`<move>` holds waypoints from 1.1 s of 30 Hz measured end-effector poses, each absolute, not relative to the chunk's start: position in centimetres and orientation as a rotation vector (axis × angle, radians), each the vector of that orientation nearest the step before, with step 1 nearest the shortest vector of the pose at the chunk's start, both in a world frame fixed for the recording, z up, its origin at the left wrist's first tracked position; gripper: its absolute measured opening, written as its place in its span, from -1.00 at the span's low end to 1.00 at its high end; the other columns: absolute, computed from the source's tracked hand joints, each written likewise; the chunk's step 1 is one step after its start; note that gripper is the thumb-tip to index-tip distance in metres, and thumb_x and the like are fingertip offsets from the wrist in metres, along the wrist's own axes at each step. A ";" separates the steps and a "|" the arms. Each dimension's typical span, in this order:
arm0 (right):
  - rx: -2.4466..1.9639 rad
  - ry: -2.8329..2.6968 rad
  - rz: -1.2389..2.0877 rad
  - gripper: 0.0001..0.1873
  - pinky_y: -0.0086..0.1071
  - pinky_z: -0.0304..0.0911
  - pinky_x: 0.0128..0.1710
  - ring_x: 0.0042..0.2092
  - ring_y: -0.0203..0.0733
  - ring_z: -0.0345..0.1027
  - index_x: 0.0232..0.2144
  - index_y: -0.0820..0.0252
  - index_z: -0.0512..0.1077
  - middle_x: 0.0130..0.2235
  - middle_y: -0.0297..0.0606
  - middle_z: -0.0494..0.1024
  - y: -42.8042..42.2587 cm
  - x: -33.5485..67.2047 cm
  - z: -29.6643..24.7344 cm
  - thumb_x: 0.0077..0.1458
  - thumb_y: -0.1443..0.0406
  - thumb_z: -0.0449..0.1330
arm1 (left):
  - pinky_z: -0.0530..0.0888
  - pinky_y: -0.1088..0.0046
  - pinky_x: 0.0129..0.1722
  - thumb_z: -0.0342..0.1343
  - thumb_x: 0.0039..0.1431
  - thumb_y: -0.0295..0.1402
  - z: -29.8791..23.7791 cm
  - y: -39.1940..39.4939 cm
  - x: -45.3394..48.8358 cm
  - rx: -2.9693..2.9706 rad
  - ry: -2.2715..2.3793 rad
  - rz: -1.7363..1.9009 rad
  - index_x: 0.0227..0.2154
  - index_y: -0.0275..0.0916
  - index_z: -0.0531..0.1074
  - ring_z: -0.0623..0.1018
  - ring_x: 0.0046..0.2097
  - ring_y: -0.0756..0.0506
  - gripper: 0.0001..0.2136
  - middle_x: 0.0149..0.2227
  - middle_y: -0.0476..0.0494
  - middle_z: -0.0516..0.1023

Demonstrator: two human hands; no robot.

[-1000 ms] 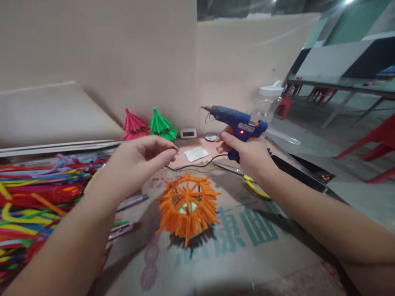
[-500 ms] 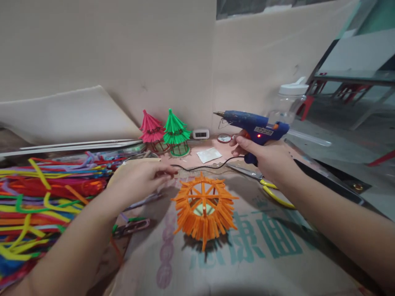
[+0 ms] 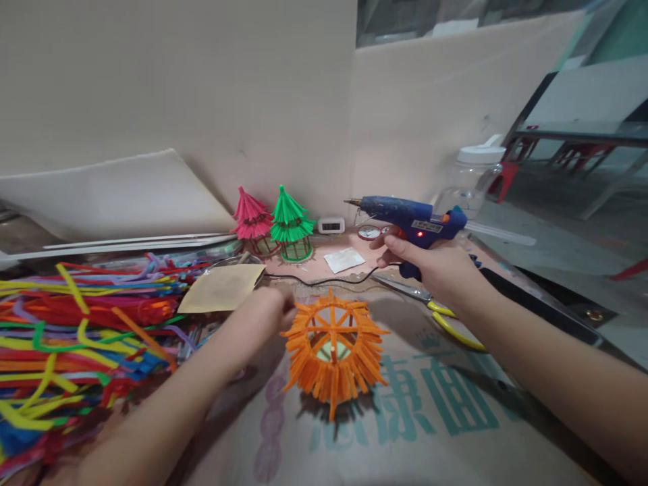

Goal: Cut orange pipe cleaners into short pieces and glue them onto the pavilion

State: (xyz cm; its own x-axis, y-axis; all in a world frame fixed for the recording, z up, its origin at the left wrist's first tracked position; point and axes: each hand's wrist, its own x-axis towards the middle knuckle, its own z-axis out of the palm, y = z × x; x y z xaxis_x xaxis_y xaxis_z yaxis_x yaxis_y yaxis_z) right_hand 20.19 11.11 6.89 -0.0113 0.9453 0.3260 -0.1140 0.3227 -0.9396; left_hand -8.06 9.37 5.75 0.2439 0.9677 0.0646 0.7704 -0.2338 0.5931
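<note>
An orange pipe-cleaner dome (image 3: 334,351) sits on the cardboard sheet (image 3: 430,418) in the middle. My left hand (image 3: 263,314) is lowered to the cardboard just left of the dome, fingers curled together near its rim; what they pinch, if anything, I cannot make out. My right hand (image 3: 435,263) grips a blue hot glue gun (image 3: 405,217) held up behind and right of the dome, nozzle pointing left, red light on. Its black cord (image 3: 324,279) trails across the table.
A heap of coloured pipe cleaners (image 3: 75,324) fills the left. Pink (image 3: 252,216) and green (image 3: 290,219) pipe-cleaner trees stand by the back wall. Yellow-handled scissors (image 3: 445,317) lie under my right forearm. A clear plastic jar (image 3: 470,179) stands at the right, a tan paper (image 3: 223,287) beside the heap.
My left hand has dropped from chest height down to the cardboard beside the orange dome. The glue gun has stayed raised in my right hand, shifting slightly.
</note>
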 end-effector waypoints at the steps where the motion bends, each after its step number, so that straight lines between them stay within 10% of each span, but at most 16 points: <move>1: -0.884 -1.299 1.028 -0.70 -0.24 0.51 -0.26 -0.39 -0.16 0.55 -0.35 0.09 0.54 -0.29 -0.26 0.66 11.0 20.2 7.0 -0.05 0.07 0.46 | 0.29 0.41 -0.48 0.24 -0.04 -0.22 6.8 9.9 -8.5 2.088 1.627 0.617 -0.65 -0.21 0.48 0.38 -0.55 -0.07 -0.79 -0.65 -0.06 0.44; 8: -0.788 -1.360 1.095 -0.66 -0.14 0.52 -0.17 -0.30 -0.05 0.59 -0.30 0.06 0.55 -0.24 -0.19 0.67 10.5 20.2 7.1 0.05 -0.03 0.38 | 0.43 0.50 -0.41 0.29 0.15 -0.12 13.3 8.8 -7.9 1.741 1.217 1.032 0.07 -0.19 0.53 0.50 -0.43 -0.02 -0.54 -0.43 -0.03 0.56; 20: -0.751 -1.458 1.088 -0.60 -0.07 0.49 -0.11 -0.21 0.02 0.60 -0.30 0.05 0.58 -0.21 -0.14 0.69 9.1 20.1 7.1 0.13 -0.11 0.27 | 0.53 0.57 -0.35 0.39 0.13 -0.24 12.4 6.5 -5.3 1.143 0.663 0.921 -0.40 -0.32 0.55 0.55 -0.39 0.01 -0.77 -0.44 -0.06 0.50; 33: -0.752 -1.666 0.936 -0.68 -0.06 0.55 -0.18 -0.16 0.09 0.60 -0.24 0.00 0.64 -0.23 -0.11 0.69 7.0 20.8 6.9 0.15 -0.04 0.29 | 0.49 0.55 -0.24 0.38 0.15 -0.21 12.1 6.3 -5.8 1.474 0.787 1.102 -0.27 -0.19 0.62 0.58 -0.30 0.00 -0.81 -0.36 -0.05 0.64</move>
